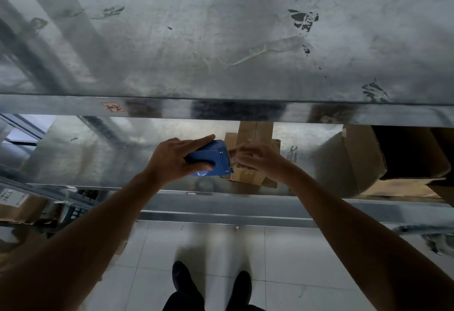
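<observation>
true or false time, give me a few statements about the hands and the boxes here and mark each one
1. The left hand grips a blue tape dispenser. True.
2. The right hand hangs at the person's side. False: it is raised at the dispenser's front end, by a small cardboard box.
3. The small cardboard box sits on the floor. False: it rests on the metal shelf.
4. A larger cardboard box lies farther right on that shelf. True.

I see the tape dispenser (211,161) just left of the small carton (248,175), both over the steel shelf (98,158); a larger carton (356,161) lies further right.
</observation>
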`<state>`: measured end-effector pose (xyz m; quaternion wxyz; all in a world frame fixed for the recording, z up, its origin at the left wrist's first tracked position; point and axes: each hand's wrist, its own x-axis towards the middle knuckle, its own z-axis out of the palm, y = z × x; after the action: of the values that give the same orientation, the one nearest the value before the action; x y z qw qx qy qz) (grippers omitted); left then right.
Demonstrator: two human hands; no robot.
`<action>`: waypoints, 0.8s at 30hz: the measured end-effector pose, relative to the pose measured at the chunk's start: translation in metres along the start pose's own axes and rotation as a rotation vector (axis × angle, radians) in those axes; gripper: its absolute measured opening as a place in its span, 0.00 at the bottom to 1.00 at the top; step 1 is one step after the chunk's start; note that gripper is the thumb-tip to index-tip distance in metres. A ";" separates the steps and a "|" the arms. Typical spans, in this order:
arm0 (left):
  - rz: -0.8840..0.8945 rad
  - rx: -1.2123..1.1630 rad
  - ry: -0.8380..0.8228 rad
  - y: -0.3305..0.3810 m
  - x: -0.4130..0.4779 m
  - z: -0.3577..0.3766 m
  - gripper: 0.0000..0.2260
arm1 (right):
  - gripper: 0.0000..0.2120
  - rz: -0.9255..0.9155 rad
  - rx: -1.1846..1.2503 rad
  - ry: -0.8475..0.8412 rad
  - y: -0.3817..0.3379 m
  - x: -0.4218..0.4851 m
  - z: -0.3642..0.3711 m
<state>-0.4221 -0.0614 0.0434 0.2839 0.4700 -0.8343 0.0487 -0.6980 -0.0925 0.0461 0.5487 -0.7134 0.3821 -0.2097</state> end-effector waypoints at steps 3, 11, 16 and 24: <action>0.006 -0.019 -0.027 0.001 0.002 0.003 0.30 | 0.11 0.009 -0.106 -0.005 0.003 0.006 0.003; -0.078 -0.045 0.026 0.002 0.000 0.008 0.29 | 0.11 0.009 -0.151 0.049 0.013 0.011 0.000; -0.023 -0.039 0.034 0.001 0.000 0.009 0.31 | 0.05 -0.027 -0.261 0.129 0.014 0.014 0.004; -0.073 -0.065 0.016 -0.005 -0.007 0.007 0.31 | 0.02 -0.070 -0.339 0.095 0.021 0.013 0.002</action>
<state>-0.4181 -0.0608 0.0331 0.3072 0.4905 -0.8153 0.0151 -0.6954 -0.1038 0.0242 0.3942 -0.7978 0.4124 -0.1949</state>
